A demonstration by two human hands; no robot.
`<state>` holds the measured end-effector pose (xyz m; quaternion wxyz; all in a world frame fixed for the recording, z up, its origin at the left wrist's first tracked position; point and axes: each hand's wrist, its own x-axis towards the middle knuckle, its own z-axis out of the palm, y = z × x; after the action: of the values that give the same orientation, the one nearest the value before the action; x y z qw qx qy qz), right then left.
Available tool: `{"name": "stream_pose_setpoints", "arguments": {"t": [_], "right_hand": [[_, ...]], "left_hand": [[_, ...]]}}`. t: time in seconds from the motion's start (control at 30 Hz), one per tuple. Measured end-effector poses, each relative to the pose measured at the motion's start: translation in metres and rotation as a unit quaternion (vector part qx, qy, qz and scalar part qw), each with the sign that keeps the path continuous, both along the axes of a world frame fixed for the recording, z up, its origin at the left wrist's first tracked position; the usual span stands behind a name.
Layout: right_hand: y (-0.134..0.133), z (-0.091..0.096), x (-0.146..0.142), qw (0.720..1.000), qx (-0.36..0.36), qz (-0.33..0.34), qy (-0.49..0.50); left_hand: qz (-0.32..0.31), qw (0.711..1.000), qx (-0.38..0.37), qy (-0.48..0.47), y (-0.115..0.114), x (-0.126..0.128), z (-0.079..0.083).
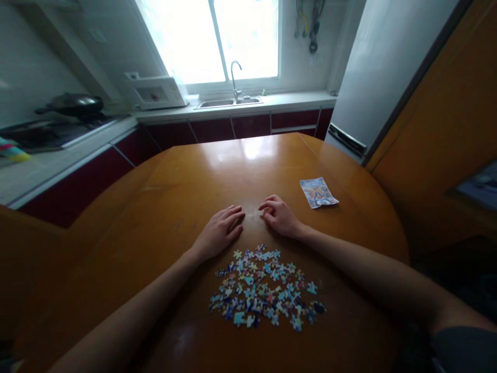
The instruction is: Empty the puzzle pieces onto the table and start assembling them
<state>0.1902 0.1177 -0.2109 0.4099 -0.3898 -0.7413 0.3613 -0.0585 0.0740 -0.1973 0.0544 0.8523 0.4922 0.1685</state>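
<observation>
A broad wooden table (174,186) fills most of the frame, orange-brown and glossy, its edge curving round, window glare smeared across the far end! Up at the upper right stands a tall, smooth grey refrigerator (388,67); top centre, a blazing white window (182,36). Below it runs a pale countertop (298,98) over dark red, flat-fronted cabinets (212,129). A boxy white microwave (143,95) sits upper left of centre, a dark, rounded pan (75,103) farther left, and a metal sink (217,103) with a slim, hooked faucet (233,83) at upper centre.

And here, lower centre, the jigsaw pieces (267,287): a loose spread on the wood, knobbed and notched, pale blue, cream, dark blue. Just above them, the left hand (220,231) lies palm down, fingers extended, thumb apart from them. Facing it, the right hand (281,217) curls loosely, thumb and forefinger parted. Right of that hand, well apart, a small, colourfully printed sheet (318,192) lies slightly askew, its edges a little uneven.
</observation>
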Motion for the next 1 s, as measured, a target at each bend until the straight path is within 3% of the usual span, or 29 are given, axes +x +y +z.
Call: {"name": "stream_pose_setpoints", "arguments": {"t": [0.23,1.0], "right_hand": [[0.0007,0.0009,-0.0014,0.999,0.014,-0.017,-0.028],[0.0019,0.0031,0.0006,1.000,0.011,-0.009,-0.025]], "left_hand": [[0.000,1.000,0.006,0.005,0.0015,0.0027,0.0059],[-0.006,1.000,0.011,0.002,0.0038,0.0012,0.0027]]}}
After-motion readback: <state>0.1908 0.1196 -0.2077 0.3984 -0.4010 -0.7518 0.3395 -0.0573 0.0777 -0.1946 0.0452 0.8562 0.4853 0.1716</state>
